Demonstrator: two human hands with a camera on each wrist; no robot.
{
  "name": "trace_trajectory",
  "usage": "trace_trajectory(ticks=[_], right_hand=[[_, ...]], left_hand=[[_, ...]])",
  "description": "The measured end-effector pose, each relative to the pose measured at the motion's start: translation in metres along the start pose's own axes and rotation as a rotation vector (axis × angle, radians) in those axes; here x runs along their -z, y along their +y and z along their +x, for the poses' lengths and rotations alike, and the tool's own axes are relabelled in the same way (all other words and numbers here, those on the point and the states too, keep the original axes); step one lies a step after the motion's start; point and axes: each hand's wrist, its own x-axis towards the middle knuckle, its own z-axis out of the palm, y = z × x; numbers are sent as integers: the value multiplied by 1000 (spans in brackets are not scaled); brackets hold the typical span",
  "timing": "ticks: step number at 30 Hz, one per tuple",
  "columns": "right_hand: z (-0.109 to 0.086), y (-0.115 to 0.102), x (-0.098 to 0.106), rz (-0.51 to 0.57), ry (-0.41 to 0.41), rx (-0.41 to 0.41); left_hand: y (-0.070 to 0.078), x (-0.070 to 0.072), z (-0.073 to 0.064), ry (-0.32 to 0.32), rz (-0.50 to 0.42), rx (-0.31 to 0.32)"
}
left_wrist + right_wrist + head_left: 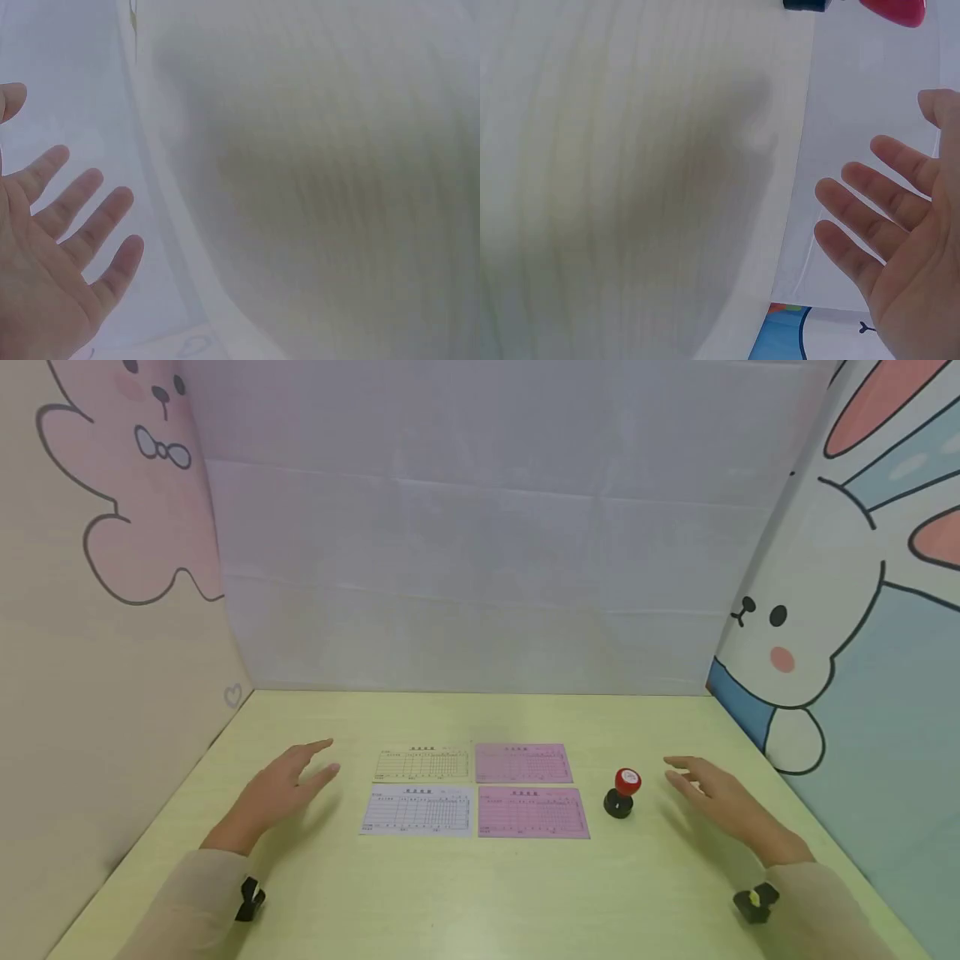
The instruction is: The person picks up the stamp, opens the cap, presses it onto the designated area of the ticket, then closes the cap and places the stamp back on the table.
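My left hand [281, 789] hovers over the left of the table, fingers spread and holding nothing. To its right lie printed form slips in two rows: a cream slip [422, 765] above a white slip [417, 811], and a pink slip [523, 763] above another pink slip [533, 813]. A stamp with a red knob [627, 781] and black base [618, 804] stands upright right of the slips. Further right, my right hand [720, 797] is also raised over the table, its fingers loosely extended and nothing in them. The right wrist view catches part of the red knob [900, 9] at its top edge.
The pale yellow table [450, 893] ends at a white cloth backdrop [480, 527]. Side walls with a pink bear drawing [142, 518] on the left and a white rabbit drawing [817, 610] on the right border it. Dark wrist bands [251, 900] sit over both sleeves.
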Motion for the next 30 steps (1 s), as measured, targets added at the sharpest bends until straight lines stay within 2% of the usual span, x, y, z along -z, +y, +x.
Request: trace_trajectory(ticks=[4, 7, 14, 20, 30], right_hand=[[3, -9, -2, 40, -5, 33], [6, -14, -5, 53, -13, 43], [16, -30, -11, 66, -42, 43], [21, -42, -17, 78, -60, 90], [25, -45, -26, 36, -40, 113]], left_hand=[[9, -6, 4, -3, -121, -9], [18, -11, 7, -13, -160, -19], [39, -21, 17, -62, -189, -92], [58, -31, 23, -111, -215, -172], [76, -44, 30, -189, -263, -232]])
